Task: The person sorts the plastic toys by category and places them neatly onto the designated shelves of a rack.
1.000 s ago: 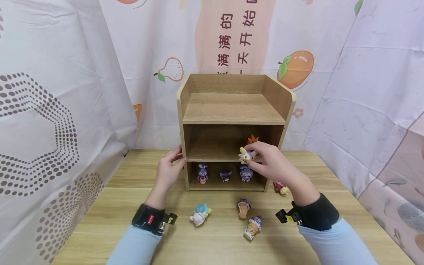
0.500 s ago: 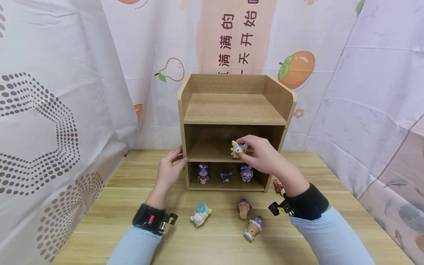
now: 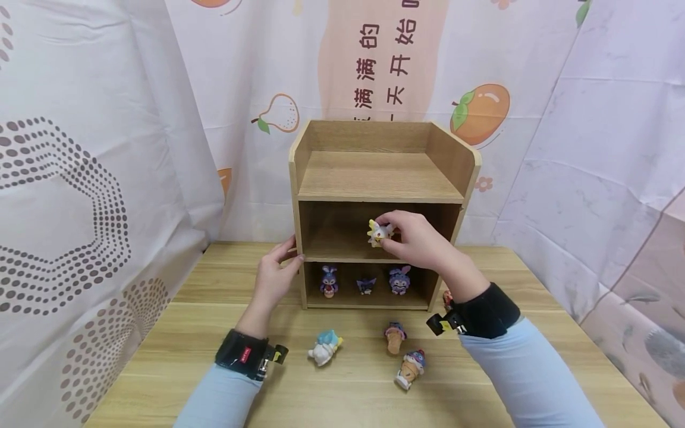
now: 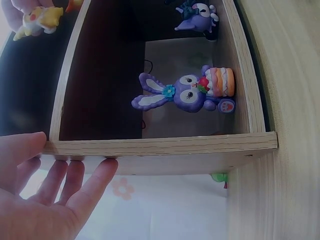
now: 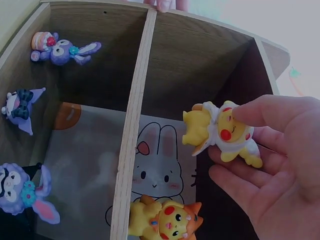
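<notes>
My right hand pinches a yellow Pikachu-like figurine in a white outfit between thumb and fingers. It holds the figurine in front of the middle compartment of a wooden shelf, apart from the boards. In the right wrist view, a yellow figurine with an orange hood stands in that same compartment; the hand hides it in the head view. My left hand touches the shelf's left side panel. Its thumb is at the front edge and its extended fingers lie along the outside.
The bottom compartment holds a purple rabbit figurine with cake, a small dark-eared figurine and a fluffy purple one. On the table lie a blue-and-white figurine, two cone-shaped figurines and a partly hidden red one.
My right hand has moved left and slightly up with the figurine, from the right part of the middle compartment toward its centre. The left hand has stayed on the side panel.
</notes>
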Motion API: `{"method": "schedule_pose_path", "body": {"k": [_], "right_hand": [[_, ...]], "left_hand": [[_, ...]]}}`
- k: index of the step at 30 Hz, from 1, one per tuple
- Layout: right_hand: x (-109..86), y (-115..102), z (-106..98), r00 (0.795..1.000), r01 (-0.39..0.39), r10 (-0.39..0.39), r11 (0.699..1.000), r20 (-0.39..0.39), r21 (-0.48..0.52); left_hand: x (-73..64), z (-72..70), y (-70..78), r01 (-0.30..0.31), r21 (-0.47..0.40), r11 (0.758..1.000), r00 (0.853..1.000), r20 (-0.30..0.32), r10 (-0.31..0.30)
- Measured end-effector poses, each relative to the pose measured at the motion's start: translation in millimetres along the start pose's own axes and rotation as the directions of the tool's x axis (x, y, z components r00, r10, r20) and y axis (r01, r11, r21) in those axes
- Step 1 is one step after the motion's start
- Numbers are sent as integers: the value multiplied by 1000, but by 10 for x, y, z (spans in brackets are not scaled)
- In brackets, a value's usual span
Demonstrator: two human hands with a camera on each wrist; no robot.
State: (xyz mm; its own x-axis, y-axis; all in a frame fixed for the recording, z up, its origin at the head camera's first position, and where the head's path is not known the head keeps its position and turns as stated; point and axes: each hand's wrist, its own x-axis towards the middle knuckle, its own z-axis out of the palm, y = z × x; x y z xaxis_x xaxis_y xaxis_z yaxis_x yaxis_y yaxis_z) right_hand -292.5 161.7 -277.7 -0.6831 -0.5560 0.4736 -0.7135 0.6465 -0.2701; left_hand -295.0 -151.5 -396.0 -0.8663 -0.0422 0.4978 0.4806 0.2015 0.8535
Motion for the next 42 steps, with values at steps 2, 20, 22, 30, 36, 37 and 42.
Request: {"method": "schedule_pose_path", "body": {"k": [2,20,22,30,36,37,42], "right_hand": [[29,17,10,1000,9,-9,1000,2,-7],[271,26,153,990,-92,97,994,101,-54],[301,14,168,988,-104,109,993,106,-54],[397,-25,219,977,-149,160,985,141,-86],[435,-29,235,967,-168,186,980,172,-110],[439,-30,237,966,-167,185,980,178,-112],[454,-32,237,961,-165,187,978,201,-124]], "left_hand": [[-1,-4,-3,3,5,1000,1000,0,-3],[1,1,22,13,7,1000,1000,0,-13],[4,1,20,13,8,1000,1000,-2,-13],[4,-2,35,35,-19,999,999,8,-35],[3,7,36,31,-9,999,999,8,-31],[2,8,35,30,-8,1000,1000,7,-30],[-7,4,37,32,-11,999,999,5,-32]]}}
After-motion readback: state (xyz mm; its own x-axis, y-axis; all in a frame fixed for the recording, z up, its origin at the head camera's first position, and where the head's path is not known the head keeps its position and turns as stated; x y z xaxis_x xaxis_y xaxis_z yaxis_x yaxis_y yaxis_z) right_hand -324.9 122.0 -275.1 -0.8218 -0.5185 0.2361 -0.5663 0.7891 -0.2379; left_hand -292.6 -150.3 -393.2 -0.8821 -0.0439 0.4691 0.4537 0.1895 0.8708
